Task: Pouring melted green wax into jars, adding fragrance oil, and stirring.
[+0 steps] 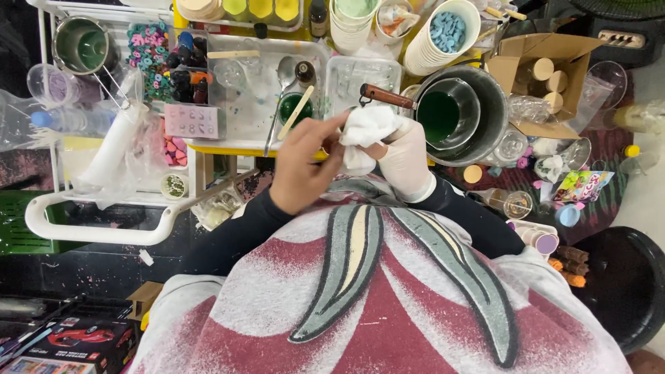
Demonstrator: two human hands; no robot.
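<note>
We were mid-wipe: our gloved right hand (405, 156) gripped a crumpled white cloth (367, 131) while the bare left hand (305, 163) pinched it too, just over the bench (242, 149) edge. Next probably needed firm rubbing. A pink label card (190, 121) sat left, a brown cardboard box (547, 59) right.

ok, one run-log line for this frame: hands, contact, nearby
left hand: bare, touching white tissue | right hand: gloved, gripping white tissue | nearby: metal pot of green liquid, white tray
</note>
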